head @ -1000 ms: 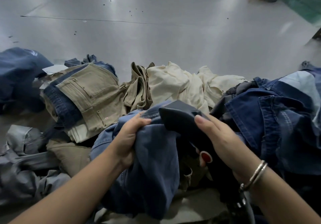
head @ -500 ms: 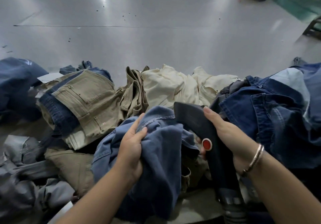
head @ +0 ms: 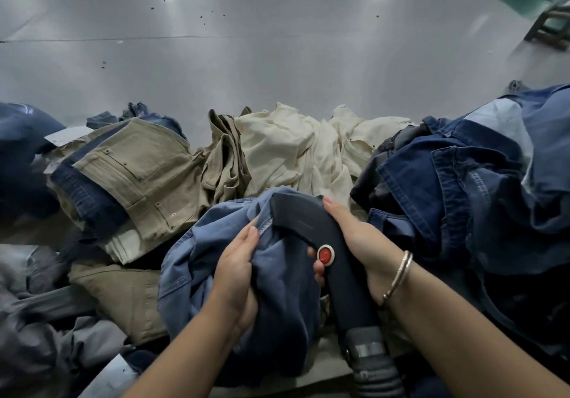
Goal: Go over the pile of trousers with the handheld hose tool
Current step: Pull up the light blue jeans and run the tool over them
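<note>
Blue trousers bunched in left hand, dark hose tool gripped by right hand, nozzle prob. touching cloth.

You've no text, label, brand or number to read here — the white tags on the trousers show blank.

You're seeing dim, cool overhead light. Glare streaks the glossy grey tabletop toward its far left corner, while the heaped trousers near you sink into soft shadow. Wide-angle distortion bends the edges; far corners look soft.
</note>
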{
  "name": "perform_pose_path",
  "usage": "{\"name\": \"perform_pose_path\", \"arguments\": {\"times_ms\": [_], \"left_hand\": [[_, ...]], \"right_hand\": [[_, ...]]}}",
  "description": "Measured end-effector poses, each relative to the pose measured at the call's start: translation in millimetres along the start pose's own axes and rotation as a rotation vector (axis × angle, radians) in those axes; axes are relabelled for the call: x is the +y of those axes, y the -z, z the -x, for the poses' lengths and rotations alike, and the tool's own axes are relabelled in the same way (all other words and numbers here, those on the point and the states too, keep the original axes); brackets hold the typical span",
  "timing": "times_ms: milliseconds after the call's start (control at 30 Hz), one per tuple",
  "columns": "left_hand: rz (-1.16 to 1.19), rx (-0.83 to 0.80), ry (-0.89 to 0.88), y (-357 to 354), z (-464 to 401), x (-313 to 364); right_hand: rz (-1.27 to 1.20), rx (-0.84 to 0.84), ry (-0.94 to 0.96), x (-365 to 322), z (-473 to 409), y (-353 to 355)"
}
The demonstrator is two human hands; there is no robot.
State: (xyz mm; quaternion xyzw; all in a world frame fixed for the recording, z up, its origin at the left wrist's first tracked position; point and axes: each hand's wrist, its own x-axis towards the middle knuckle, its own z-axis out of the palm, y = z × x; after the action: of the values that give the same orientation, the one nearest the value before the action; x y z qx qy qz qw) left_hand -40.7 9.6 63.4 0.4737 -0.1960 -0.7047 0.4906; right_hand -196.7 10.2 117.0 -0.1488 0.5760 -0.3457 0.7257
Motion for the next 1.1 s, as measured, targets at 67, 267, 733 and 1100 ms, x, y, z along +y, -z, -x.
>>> {"name": "perform_pose_path", "arguments": {"times_ms": [67,267,733,1100], "left_hand": [[0.021,0.015,0.005,4.0,0.3,3.2],[0.040,0.026,0.050,16.3,2.9,10.9],[-0.001,-0.058,0.106,9.1,0.9,6.6],[-0.023,-0.056,0.147,32.5,-7.5,27.9]], "right_hand": [[0.008,0.029,0.015,-2.6,-11.5,-0.9],[-0.188,0.134,0.094,-35.5,-9.9,18.7],[-0.051,0.092,0.030,1.7,-7.1,-0.3],[-0.263,0.172,0.081,-31.5,-24.5,45.7]]}}
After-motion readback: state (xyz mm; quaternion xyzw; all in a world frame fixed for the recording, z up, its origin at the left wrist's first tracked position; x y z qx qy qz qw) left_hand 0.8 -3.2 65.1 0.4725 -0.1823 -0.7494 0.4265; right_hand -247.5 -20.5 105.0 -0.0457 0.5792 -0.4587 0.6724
